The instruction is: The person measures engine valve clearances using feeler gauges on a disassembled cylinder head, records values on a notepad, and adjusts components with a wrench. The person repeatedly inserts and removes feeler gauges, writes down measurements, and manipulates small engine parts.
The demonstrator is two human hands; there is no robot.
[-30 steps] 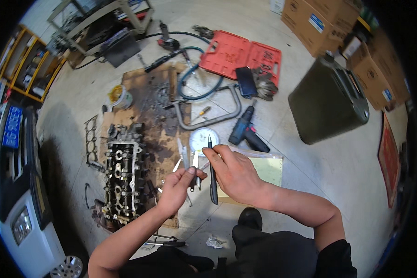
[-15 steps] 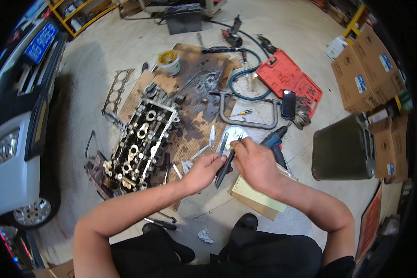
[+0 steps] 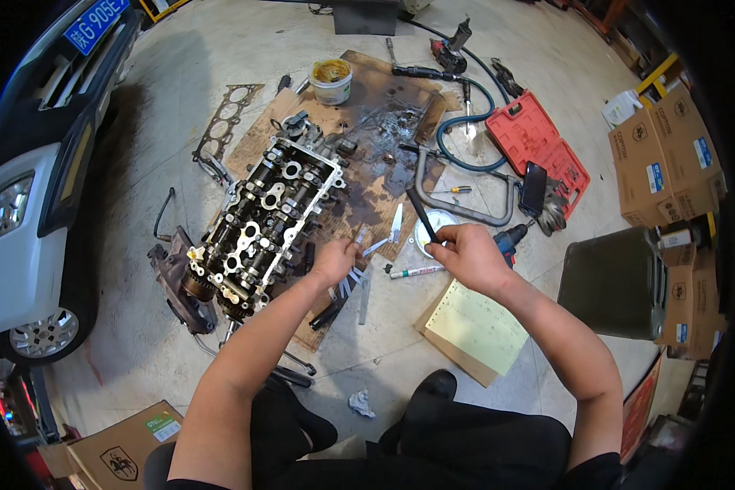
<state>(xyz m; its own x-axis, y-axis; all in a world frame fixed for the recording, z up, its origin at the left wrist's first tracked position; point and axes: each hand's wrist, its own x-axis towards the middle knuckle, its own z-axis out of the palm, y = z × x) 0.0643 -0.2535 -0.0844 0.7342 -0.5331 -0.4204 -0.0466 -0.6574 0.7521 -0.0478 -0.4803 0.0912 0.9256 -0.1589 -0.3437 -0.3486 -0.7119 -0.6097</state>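
Note:
My right hand (image 3: 472,260) is closed on a slim black tool (image 3: 420,214), which points up and away to the left over a round white dish (image 3: 443,220). The tool's exact kind is not clear. Over the cardboard, my left hand (image 3: 335,263) has its fingers pinched at a thin metal strip (image 3: 360,234), partly hidden by the fingertips. Several more thin strips (image 3: 363,300) fan out beside and below that hand. Left of it lies a greasy cylinder head (image 3: 263,214) with its camshaft area exposed. A white marker pen (image 3: 416,272) lies below the dish.
A yellow notepad (image 3: 478,327) lies near my right forearm. Beyond are a hacksaw-like frame (image 3: 423,184), a phone (image 3: 533,189), a red tool case (image 3: 524,122) and a grease tub (image 3: 331,82). A green can (image 3: 612,282) stands right, a car (image 3: 16,220) left.
My hands have moved apart. The left went down and left to the strips on the cardboard; the right shifted right with the black tool. The view has shifted too.

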